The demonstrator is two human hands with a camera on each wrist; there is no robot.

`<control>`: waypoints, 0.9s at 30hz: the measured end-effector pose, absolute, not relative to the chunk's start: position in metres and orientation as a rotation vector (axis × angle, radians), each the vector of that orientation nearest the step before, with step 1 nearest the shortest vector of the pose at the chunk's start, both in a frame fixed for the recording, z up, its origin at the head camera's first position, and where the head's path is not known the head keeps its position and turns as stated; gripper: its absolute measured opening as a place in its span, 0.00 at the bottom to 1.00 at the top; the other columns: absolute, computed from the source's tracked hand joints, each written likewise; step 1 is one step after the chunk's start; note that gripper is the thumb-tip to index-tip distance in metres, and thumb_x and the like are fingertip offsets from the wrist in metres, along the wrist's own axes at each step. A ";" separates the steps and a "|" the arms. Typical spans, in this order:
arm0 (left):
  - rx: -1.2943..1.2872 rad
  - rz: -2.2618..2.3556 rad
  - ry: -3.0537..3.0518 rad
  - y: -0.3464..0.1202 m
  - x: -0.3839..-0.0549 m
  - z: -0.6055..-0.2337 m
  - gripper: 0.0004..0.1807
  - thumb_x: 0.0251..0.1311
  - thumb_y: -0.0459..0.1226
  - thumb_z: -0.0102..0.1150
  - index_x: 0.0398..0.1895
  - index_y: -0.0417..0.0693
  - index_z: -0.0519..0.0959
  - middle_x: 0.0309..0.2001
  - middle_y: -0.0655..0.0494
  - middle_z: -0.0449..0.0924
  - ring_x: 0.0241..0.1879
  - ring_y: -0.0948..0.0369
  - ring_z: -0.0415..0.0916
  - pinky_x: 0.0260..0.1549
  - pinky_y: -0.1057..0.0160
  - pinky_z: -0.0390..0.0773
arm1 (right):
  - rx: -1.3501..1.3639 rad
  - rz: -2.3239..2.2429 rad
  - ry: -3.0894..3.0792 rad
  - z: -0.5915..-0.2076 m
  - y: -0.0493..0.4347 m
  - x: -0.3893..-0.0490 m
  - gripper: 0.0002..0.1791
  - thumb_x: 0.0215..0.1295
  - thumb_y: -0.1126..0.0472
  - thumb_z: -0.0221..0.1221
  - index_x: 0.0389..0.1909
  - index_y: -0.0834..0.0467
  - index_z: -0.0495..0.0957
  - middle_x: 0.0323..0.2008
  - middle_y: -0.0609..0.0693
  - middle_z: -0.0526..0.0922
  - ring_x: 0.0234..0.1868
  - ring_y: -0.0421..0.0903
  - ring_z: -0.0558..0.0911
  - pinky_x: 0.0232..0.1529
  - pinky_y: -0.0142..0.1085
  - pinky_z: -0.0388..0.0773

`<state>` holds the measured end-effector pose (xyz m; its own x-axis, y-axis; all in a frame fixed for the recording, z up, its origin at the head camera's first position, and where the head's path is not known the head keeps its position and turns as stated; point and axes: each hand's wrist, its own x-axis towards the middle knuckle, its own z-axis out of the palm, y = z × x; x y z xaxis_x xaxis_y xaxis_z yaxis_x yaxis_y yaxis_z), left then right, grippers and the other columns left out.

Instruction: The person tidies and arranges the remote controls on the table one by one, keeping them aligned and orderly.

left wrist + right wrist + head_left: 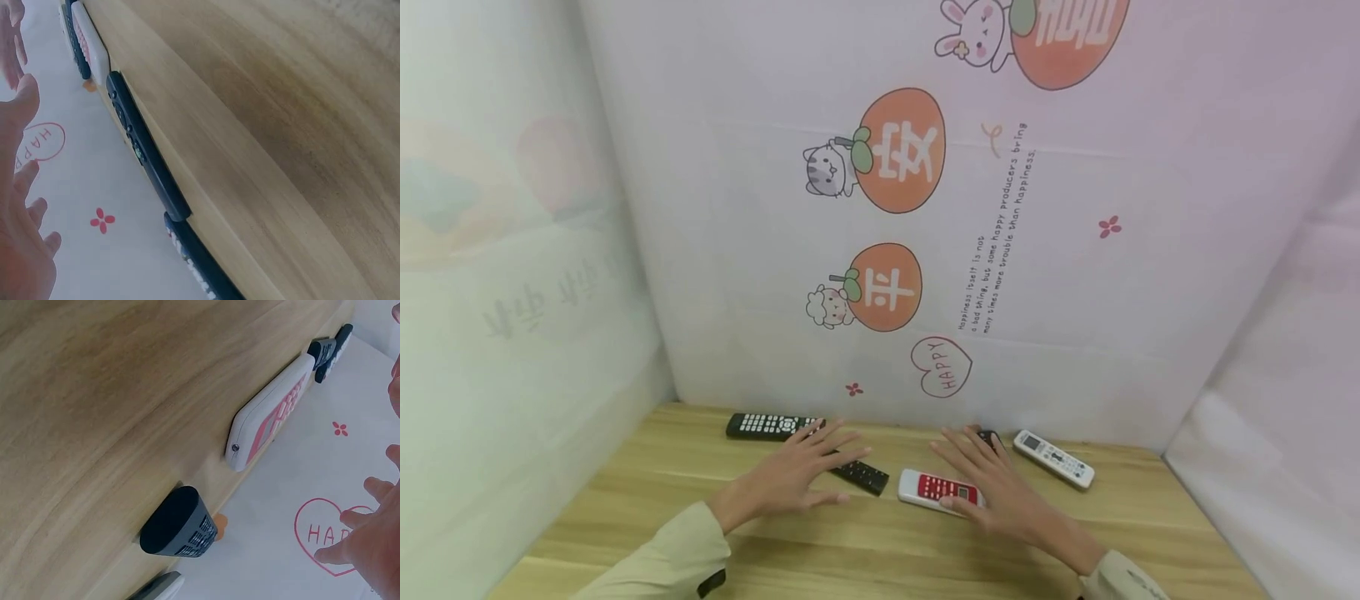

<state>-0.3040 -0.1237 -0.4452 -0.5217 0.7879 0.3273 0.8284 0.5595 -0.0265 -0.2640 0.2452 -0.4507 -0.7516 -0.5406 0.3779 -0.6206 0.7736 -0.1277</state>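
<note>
My left hand [786, 479] hovers over the table with its fingers spread, holding nothing. Beyond its fingertips lies a long black remote control [760, 427] with pale buttons, and a smaller black remote [867, 477] is partly hidden by the fingers. My right hand [1003, 496] is likewise spread and raised, overlapping a white remote with a red keypad [917, 486] in the head view. Its fingers mostly cover another dark remote [991, 440]. Both wrist views show a gap between the hands and the remotes, such as the red-and-white one [269, 419].
A white remote with a small screen [1054, 460] lies at the right on the wooden table [820, 554]. White printed cloth [737, 250] rises right behind the remotes, and pale cloth walls [497, 375] flank the table on both sides.
</note>
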 end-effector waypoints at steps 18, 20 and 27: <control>-1.154 -0.381 -2.690 -0.150 -0.329 -0.456 0.34 0.75 0.53 0.57 0.81 0.59 0.64 0.81 0.51 0.59 0.82 0.44 0.51 0.79 0.36 0.48 | 0.861 0.363 -2.657 -0.461 0.263 -0.281 0.36 0.73 0.45 0.63 0.78 0.51 0.67 0.81 0.58 0.59 0.79 0.65 0.60 0.74 0.75 0.48; -1.128 -0.380 -2.710 -0.153 -0.331 -0.458 0.34 0.75 0.53 0.56 0.81 0.59 0.65 0.82 0.51 0.58 0.81 0.43 0.52 0.79 0.36 0.48 | 0.844 0.382 -2.668 -0.462 0.265 -0.281 0.36 0.73 0.46 0.63 0.77 0.51 0.68 0.81 0.58 0.59 0.79 0.65 0.60 0.74 0.74 0.47; -1.079 -0.381 -2.717 -0.157 -0.336 -0.461 0.32 0.76 0.52 0.55 0.79 0.55 0.67 0.80 0.49 0.61 0.81 0.42 0.54 0.79 0.37 0.49 | 0.805 0.434 -2.636 -0.464 0.271 -0.281 0.34 0.71 0.50 0.66 0.74 0.56 0.71 0.79 0.61 0.61 0.76 0.69 0.64 0.74 0.72 0.53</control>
